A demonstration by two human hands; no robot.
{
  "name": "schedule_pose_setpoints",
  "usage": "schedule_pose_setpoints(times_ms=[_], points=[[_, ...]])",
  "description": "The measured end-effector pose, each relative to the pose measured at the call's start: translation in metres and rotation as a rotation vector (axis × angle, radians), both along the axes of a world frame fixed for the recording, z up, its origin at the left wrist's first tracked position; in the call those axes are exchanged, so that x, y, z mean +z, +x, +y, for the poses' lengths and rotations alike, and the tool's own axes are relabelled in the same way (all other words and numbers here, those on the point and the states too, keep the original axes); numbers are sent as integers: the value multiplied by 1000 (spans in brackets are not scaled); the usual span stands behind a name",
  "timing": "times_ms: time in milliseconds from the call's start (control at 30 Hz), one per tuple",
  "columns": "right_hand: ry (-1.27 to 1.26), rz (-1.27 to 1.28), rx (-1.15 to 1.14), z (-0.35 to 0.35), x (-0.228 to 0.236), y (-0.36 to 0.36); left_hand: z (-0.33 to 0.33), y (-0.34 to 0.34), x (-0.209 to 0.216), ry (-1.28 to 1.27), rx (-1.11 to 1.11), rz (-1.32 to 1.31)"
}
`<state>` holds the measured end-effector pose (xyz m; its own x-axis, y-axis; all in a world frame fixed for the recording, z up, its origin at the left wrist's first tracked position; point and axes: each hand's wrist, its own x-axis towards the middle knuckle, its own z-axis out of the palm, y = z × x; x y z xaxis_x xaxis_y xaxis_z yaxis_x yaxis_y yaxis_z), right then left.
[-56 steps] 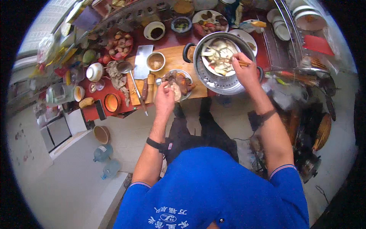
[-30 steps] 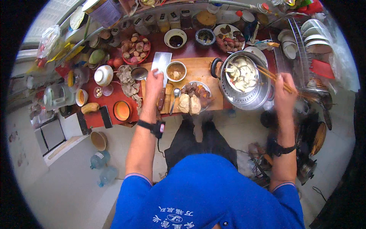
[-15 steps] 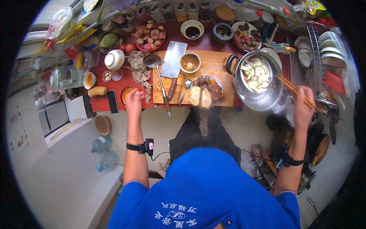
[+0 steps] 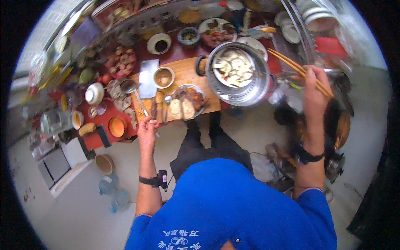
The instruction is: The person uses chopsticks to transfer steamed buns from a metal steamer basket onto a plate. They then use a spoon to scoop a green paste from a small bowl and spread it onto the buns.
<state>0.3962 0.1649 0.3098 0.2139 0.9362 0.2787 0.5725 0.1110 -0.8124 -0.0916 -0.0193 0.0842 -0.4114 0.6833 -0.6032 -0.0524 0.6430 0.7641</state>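
My right hand [image 4: 317,86] grips a pair of wooden chopsticks [image 4: 287,61], tips raised beyond the right side of a large metal pot [image 4: 260,89]. A dish of pale sliced vegetables [image 4: 234,71], perhaps eggplant, sits inside the pot on a perforated steamer insert. My left hand [image 4: 146,130] is at the front edge of the cutting board [image 4: 214,102], fingers curled together over the end of the ladle's [image 4: 128,86] handle; whether they grip it I cannot tell. Beside the ladle lie a cleaver [image 4: 148,79], a spoon [image 4: 167,100] and a plate of dark chunks with two pale pieces [image 4: 182,109].
A bowl of broth [image 4: 163,77] stands on the board. Behind are a bowl of dark liquid [image 4: 159,43] and a red basket of root vegetables [image 4: 121,62]. At the left are an orange-filled bowl [image 4: 117,126] and a phone [image 4: 104,136]. Water bottles [image 4: 120,201] lie on the floor.
The view has turned, so the table appears shifted left and tilted. My left hand has come right to the ladle's handle end. The chopsticks have moved away from the pot's rim.
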Motion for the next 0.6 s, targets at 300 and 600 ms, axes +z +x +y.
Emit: schedule_pose_setpoints(times_ms=[300, 600], points=[[-65, 35, -125, -42, -33, 76, 47, 101, 27, 54, -285, -22], [-163, 453, -172, -63, -64, 138, 59, 150, 31, -16, -372, -54]])
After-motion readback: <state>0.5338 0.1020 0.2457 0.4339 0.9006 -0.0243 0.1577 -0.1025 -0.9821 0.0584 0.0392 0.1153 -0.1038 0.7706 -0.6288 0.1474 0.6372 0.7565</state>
